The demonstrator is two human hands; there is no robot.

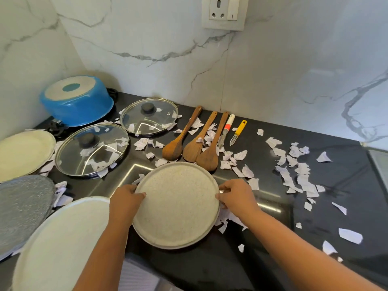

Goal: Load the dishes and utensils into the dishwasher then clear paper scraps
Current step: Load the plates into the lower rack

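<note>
A round speckled cream plate [176, 204] lies on the black counter [273, 238] in front of me. My left hand [125, 201] grips its left rim and my right hand [236, 196] grips its right rim. Behind it lie three wooden spoons [190, 137], a white-handled knife [225, 131] and a yellow-handled peeler [238, 132]. Two glass lids [92, 150] sit to the left. Torn paper scraps [298, 171] are strewn over the counter, thickest on the right.
An upturned blue pot [77, 100] stands at the back left. More plates lie on the left: a cream one [23, 153], a grey one [21, 208], and a large white one [60, 244] at the near edge. A marble wall with a socket [223, 12] rises behind.
</note>
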